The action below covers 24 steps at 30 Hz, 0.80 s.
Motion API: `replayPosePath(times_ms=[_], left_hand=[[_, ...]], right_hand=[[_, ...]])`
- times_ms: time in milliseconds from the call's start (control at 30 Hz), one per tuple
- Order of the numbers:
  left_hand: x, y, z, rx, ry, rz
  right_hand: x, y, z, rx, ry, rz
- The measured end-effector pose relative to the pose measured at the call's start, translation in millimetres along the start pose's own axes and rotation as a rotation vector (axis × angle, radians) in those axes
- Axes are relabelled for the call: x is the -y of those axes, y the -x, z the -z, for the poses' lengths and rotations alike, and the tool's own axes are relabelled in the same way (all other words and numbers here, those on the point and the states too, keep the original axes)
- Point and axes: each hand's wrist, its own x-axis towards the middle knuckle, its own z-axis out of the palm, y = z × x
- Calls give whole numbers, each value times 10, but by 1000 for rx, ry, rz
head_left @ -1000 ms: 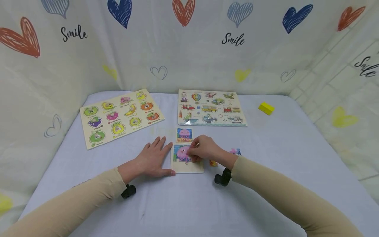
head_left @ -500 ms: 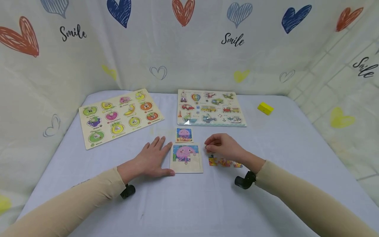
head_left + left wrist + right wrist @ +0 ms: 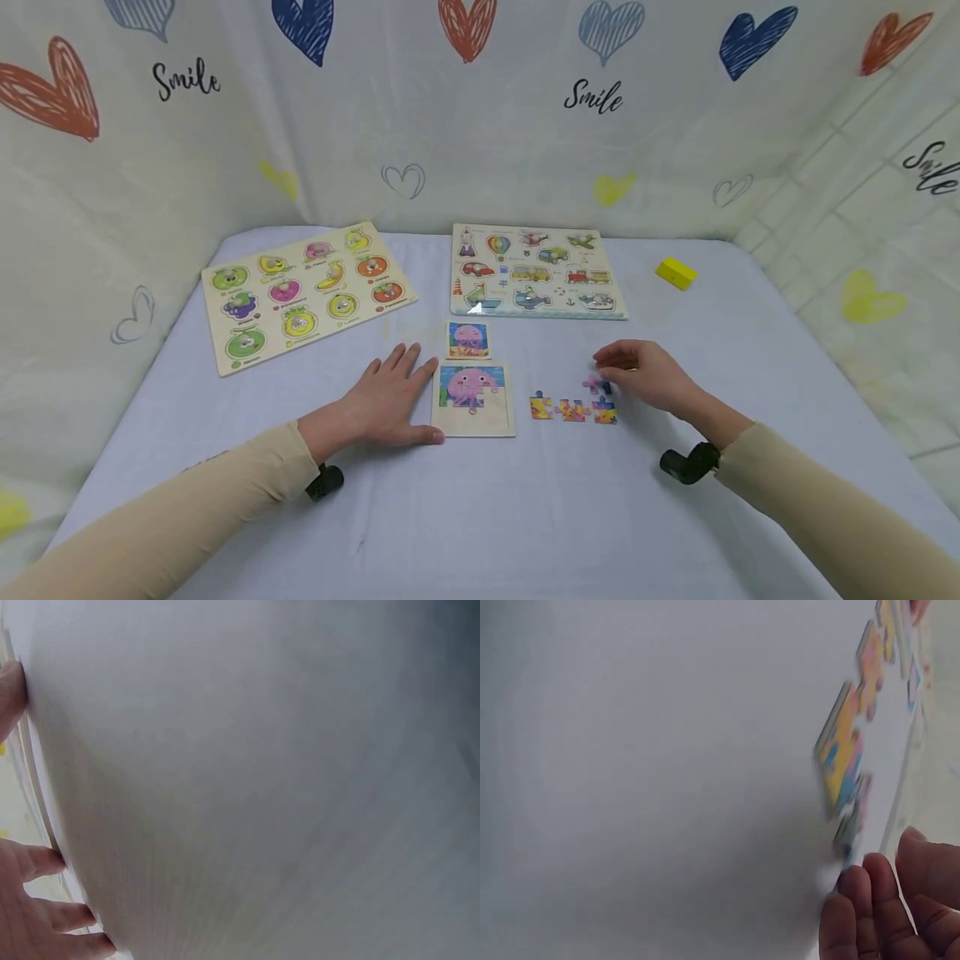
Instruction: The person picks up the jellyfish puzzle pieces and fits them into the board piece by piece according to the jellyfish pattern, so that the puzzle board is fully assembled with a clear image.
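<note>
My left hand (image 3: 386, 402) lies spread on the table, thumb and index fingertip at the left edge of the wooden puzzle tray (image 3: 474, 423). The tray's upper part holds joined pieces of a pink octopus picture; its lower part is bare wood. Above it lies a small octopus picture card (image 3: 468, 340). My right hand (image 3: 651, 377) is over a pink and blue jigsaw piece (image 3: 596, 384), thumb and fingers apart in the right wrist view; whether a fingertip touches the piece I cannot tell. Below lie a yellow piece (image 3: 541, 407), an orange-pink piece (image 3: 573, 411) and a yellow-blue piece (image 3: 841, 750).
A fruit peg board (image 3: 315, 333) lies slanted at the back left. A vehicle puzzle board (image 3: 502, 287) lies at the back middle. Farther right sits a yellow block (image 3: 677, 273). A printed curtain (image 3: 510, 150) hangs behind the white-clothed table (image 3: 450, 517).
My right hand has moved right, from the tray to the pink and blue piece, uncovering the octopus picture and the row of loose pieces. The left hand has stayed in place.
</note>
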Motion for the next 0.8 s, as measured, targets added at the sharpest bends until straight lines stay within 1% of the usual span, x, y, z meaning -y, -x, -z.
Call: replayPosePath(times_ms=[167,300,500,700,800], left_hand=[[-7,0,7,6,4,3],[-15,6,13,7,6,3],[-21,5,23,8,1,4],[-18,-1,21,8,5,6],[-15,-6,15,12,12,7]], right_hand=[[-143,16,65,4,32,-6],[-188,3,51,17,83,19],[-182,-23,2,-23,180,56],[-150,-19,-18,-34,225,97],[-140,-24,-27,-33,238,101]])
